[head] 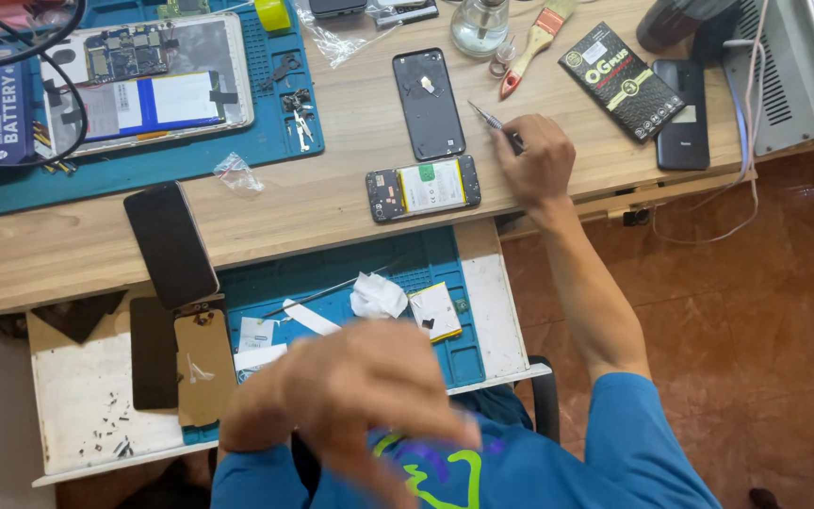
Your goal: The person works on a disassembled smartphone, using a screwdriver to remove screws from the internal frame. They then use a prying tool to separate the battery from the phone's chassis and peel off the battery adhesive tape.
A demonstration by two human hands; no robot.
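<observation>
Tweezers (488, 117) are pinched in the grip of the right hand (536, 158), tips pointing up-left, on the wooden worktop (332, 203) just right of an opened phone (423, 188) with its battery exposed. Left to right: an opened tablet (148, 80) lies on a blue mat (275, 141) at the far left; a dark phone (170, 243) overhangs the worktop edge; a black back cover (428, 104) lies above the opened phone. The left hand (346, 396) is blurred, raised near the camera over a pull-out shelf (87, 396); whether its grip is spread or pressed together cannot be told. Right of the right hand lie a black box (622, 80) and another dark phone (682, 113).
</observation>
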